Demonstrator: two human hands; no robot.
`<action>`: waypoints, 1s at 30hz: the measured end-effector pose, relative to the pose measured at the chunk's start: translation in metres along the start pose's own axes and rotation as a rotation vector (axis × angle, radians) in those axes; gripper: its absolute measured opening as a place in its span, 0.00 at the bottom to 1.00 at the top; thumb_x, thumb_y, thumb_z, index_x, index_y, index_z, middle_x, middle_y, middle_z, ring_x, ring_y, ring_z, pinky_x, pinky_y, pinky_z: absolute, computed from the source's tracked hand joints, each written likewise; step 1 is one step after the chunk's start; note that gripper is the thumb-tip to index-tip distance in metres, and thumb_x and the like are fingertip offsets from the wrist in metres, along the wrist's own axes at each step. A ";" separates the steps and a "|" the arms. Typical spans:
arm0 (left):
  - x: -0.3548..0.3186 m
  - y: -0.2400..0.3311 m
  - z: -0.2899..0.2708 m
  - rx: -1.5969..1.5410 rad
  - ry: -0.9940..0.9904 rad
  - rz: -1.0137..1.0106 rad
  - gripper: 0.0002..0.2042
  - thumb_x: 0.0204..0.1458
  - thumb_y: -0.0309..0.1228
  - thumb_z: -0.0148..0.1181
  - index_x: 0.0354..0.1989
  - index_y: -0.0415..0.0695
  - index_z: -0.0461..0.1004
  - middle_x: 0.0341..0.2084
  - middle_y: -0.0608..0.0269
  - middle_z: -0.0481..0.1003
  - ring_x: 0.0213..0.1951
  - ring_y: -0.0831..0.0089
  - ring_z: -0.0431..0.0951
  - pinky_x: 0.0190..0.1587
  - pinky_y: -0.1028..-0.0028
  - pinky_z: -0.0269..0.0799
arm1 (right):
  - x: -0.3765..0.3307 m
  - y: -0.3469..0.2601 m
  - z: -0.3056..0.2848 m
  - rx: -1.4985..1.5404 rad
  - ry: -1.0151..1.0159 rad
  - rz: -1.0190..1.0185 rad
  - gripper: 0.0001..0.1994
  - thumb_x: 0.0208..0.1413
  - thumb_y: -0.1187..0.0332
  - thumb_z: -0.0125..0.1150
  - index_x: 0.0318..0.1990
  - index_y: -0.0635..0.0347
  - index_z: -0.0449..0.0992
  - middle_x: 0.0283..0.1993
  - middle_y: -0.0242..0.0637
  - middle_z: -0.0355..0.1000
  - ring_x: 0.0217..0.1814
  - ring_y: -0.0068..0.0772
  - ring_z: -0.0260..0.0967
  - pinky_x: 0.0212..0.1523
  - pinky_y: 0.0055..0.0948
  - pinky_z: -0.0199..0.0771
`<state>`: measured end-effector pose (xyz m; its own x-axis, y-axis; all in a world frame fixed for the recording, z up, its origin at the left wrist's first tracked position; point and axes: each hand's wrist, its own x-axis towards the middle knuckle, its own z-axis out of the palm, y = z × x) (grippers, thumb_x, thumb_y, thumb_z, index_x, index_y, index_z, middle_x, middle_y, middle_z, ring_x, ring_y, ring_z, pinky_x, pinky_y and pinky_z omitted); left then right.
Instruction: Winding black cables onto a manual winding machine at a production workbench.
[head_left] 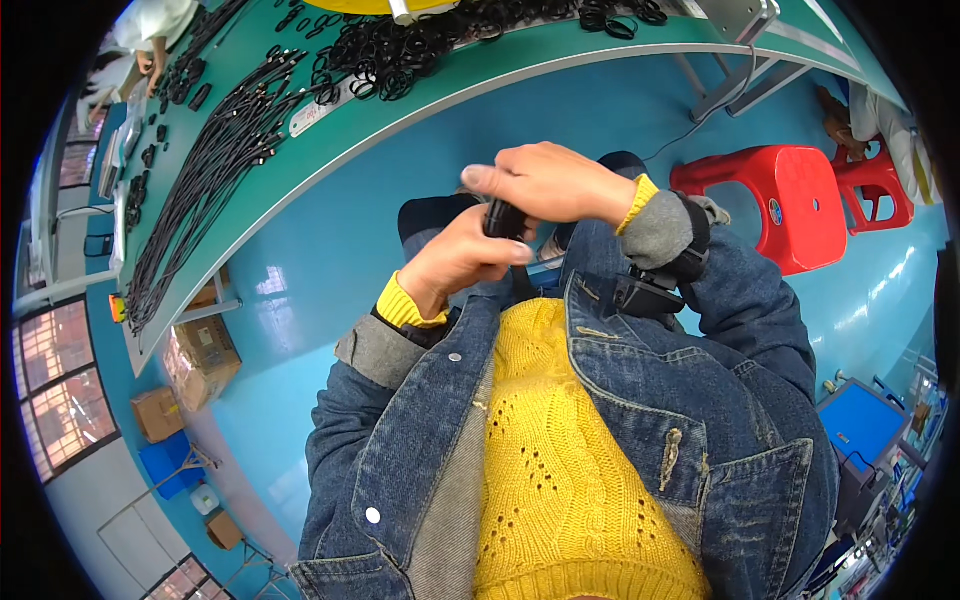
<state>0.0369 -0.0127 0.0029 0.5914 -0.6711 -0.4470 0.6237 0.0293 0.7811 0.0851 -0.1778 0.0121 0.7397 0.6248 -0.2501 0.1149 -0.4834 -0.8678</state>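
In front of my body, between both hands, is a short black ribbed bundle (505, 220) that looks like wound cable; its lower end and much of its back are hidden. My left hand (462, 250) closes around it from the left, thumb across the lower part. Over its top bends my right hand (560, 182), the thumb pointing left and the other fingers curled down behind the bundle, partly hidden. Beyond the hands, straight black cables (215, 165) lie in a long sheaf on the green table (330, 150). Farther along is a heap of small black loops (385, 50).
Red plastic stools (800, 205) stand on the blue floor at the right. Cardboard boxes (200, 360) sit below the table's left end. A metal table leg (745, 95) and a thin hanging cord are at upper right. Another person's arm (155, 60) shows far left.
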 end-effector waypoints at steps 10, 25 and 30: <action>0.015 -0.018 -0.016 0.202 0.130 -0.186 0.15 0.48 0.38 0.58 0.38 0.39 0.70 0.27 0.62 0.72 0.24 0.77 0.70 0.23 0.79 0.65 | 0.011 0.021 0.021 -0.056 0.064 -0.002 0.30 0.57 0.46 0.40 0.24 0.69 0.70 0.14 0.39 0.66 0.15 0.30 0.63 0.18 0.28 0.62; -0.029 -0.012 -0.055 -0.548 0.180 -0.135 0.26 0.53 0.54 0.44 0.31 0.39 0.71 0.18 0.61 0.69 0.17 0.76 0.67 0.16 0.81 0.61 | -0.025 0.085 0.029 0.418 0.002 0.254 0.13 0.57 0.60 0.48 0.28 0.60 0.71 0.13 0.27 0.62 0.11 0.15 0.55 0.13 0.16 0.53; -0.082 0.081 -0.137 -0.398 0.393 0.602 0.30 0.53 0.53 0.46 0.40 0.29 0.66 0.28 0.51 0.72 0.26 0.72 0.74 0.23 0.82 0.71 | -0.039 0.099 0.032 0.450 -0.030 0.381 0.12 0.54 0.62 0.51 0.27 0.61 0.71 0.15 0.27 0.64 0.13 0.16 0.56 0.15 0.18 0.54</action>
<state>0.1084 0.1462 0.0433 0.9723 -0.1505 -0.1786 0.2335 0.6120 0.7556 0.0458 -0.2301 -0.0776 0.6535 0.4786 -0.5864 -0.4527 -0.3736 -0.8096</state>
